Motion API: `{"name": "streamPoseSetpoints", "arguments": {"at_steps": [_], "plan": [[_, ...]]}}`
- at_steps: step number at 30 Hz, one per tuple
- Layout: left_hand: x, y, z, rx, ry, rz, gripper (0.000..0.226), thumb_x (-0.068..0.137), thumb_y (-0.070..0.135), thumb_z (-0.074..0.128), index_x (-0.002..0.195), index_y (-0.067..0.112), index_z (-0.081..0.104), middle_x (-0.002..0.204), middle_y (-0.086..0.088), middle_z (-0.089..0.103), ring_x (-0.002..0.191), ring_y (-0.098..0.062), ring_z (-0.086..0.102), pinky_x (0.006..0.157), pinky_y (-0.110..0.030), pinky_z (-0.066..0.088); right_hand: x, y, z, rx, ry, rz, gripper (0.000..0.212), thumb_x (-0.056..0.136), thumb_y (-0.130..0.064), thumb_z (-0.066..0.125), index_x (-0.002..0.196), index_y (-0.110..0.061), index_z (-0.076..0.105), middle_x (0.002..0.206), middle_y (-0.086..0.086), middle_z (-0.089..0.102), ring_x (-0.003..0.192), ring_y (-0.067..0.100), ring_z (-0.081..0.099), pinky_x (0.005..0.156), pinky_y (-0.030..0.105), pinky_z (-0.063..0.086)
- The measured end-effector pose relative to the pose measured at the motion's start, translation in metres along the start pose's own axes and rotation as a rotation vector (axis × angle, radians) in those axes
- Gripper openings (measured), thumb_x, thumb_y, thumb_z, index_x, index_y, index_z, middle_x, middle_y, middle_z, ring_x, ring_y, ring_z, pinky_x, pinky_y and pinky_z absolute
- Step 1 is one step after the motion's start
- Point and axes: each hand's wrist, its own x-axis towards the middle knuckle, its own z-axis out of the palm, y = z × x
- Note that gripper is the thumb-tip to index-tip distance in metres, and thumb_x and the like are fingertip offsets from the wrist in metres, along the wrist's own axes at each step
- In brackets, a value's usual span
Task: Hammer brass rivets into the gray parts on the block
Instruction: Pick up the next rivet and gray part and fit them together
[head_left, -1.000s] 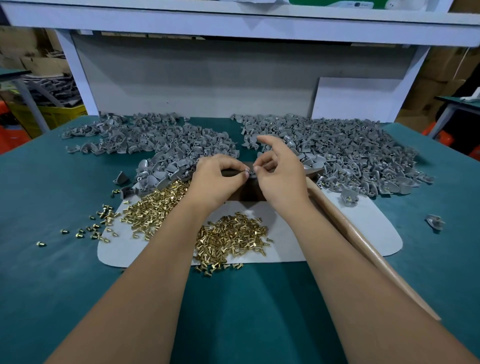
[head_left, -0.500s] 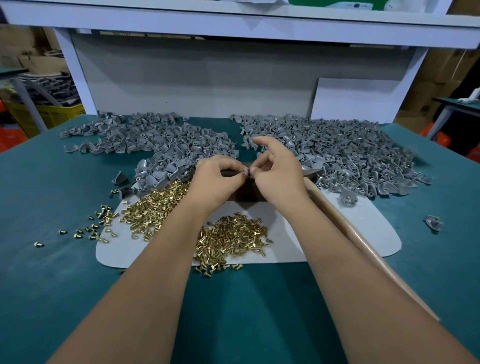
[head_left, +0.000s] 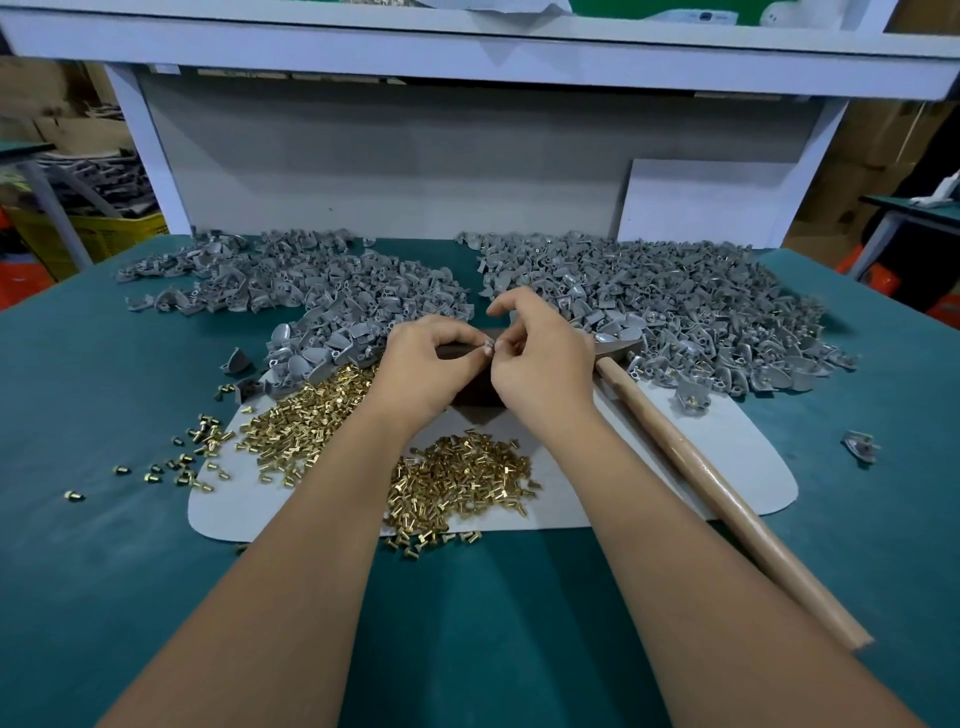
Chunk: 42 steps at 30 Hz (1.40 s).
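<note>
A teal table (head_left: 104, 571) carries gray parts (head_left: 675, 306) heaped from ten to two o'clock and brass rivets (head_left: 462, 478) at centre. The hammer (head_left: 727, 499) runs from centre toward four o'clock. Over the dark block (head_left: 475, 389), left hand (head_left: 421, 369) and right hand (head_left: 540, 364) together pinch a small gray piece (head_left: 488, 347).

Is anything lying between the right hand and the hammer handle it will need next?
Nothing visible does. The hammer handle lies bare on the mat just right of the right hand, whose fingertips meet the left hand.
</note>
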Motion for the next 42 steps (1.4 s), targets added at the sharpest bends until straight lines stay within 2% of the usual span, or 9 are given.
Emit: {"name": "streamPoseSetpoints", "arguments": {"at_steps": [3,5,7,10,17,25,30,34,42], "plan": [[0.000,-0.001,-0.001,0.010,0.000,0.009,0.007,0.086,0.012,0.072,0.091,0.017,0.076,0.102,0.000,0.067,0.099,-0.011,0.060,0.093,-0.023,0.046,0.000,0.008,-0.003,0.064,-0.049,-0.034,0.031,0.083,-0.005,0.058,0.097,-0.033,0.056,0.074,-0.013,0.060,0.078,0.009,0.056,0.087,0.039,0.047],[0.000,-0.001,0.000,0.003,0.001,0.014,0.008,0.086,0.012,0.073,0.091,0.017,0.076,0.103,-0.002,0.068,0.101,-0.013,0.061,0.094,-0.023,0.046,0.000,0.011,-0.007,0.136,-0.069,-0.027,0.032,0.083,-0.004,0.057,0.097,-0.033,0.059,0.078,-0.014,0.062,0.078,0.002,0.057,0.079,0.030,0.050],[0.000,-0.001,0.000,0.004,0.008,0.018,0.008,0.086,0.012,0.073,0.091,0.016,0.076,0.101,0.000,0.068,0.098,-0.011,0.062,0.095,-0.025,0.048,0.001,0.011,-0.011,0.227,-0.061,0.029,0.033,0.084,-0.003,0.053,0.096,-0.033,0.060,0.085,-0.013,0.063,0.081,-0.001,0.057,0.074,0.020,0.047],[0.000,-0.002,0.000,0.009,0.012,0.010,0.006,0.086,0.015,0.074,0.091,0.017,0.077,0.102,0.002,0.068,0.098,-0.010,0.061,0.095,-0.029,0.050,0.004,0.011,-0.015,0.340,-0.018,0.150,0.027,0.086,-0.005,0.051,0.091,-0.029,0.063,0.090,-0.012,0.063,0.086,0.008,0.060,0.075,0.022,0.047],[0.000,-0.002,0.000,0.016,0.024,0.031,0.009,0.086,0.011,0.073,0.094,0.012,0.077,0.103,-0.003,0.070,0.095,-0.010,0.062,0.092,-0.023,0.049,0.010,0.010,-0.013,0.058,-0.094,0.076,0.009,0.087,-0.024,0.066,0.080,-0.018,0.068,0.094,0.000,0.060,0.083,0.011,0.055,0.074,0.025,0.041],[0.000,-0.001,0.001,0.033,0.030,0.041,0.009,0.086,0.011,0.073,0.093,0.013,0.076,0.102,-0.002,0.068,0.093,-0.006,0.059,0.087,-0.013,0.044,0.011,0.005,-0.010,-0.046,-0.087,0.065,0.012,0.087,-0.018,0.066,0.076,-0.019,0.063,0.090,-0.004,0.056,0.082,0.014,0.053,0.074,0.026,0.040],[-0.001,0.000,0.000,0.016,0.027,0.036,0.010,0.086,0.010,0.073,0.095,0.012,0.076,0.104,-0.004,0.069,0.096,-0.009,0.060,0.090,-0.018,0.046,0.014,0.000,-0.011,-0.101,-0.117,0.133,0.015,0.088,-0.020,0.065,0.073,-0.024,0.062,0.078,-0.006,0.060,0.074,0.013,0.054,0.056,0.023,0.036],[-0.001,0.001,0.001,0.013,0.026,0.018,0.011,0.086,0.009,0.073,0.096,0.010,0.077,0.106,-0.006,0.069,0.100,-0.013,0.062,0.095,-0.027,0.049,0.015,-0.006,-0.010,-0.132,-0.099,0.189,0.014,0.086,-0.020,0.065,0.073,-0.024,0.062,0.080,0.001,0.065,0.077,0.020,0.058,0.062,0.025,0.042],[0.000,-0.001,0.001,0.022,0.026,0.023,0.010,0.086,0.010,0.072,0.095,0.012,0.076,0.105,-0.004,0.069,0.101,-0.014,0.062,0.096,-0.028,0.049,0.007,-0.003,-0.006,-0.117,-0.062,0.118,0.013,0.088,-0.021,0.061,0.075,-0.019,0.060,0.085,-0.005,0.060,0.076,0.014,0.054,0.060,0.027,0.035]]}}
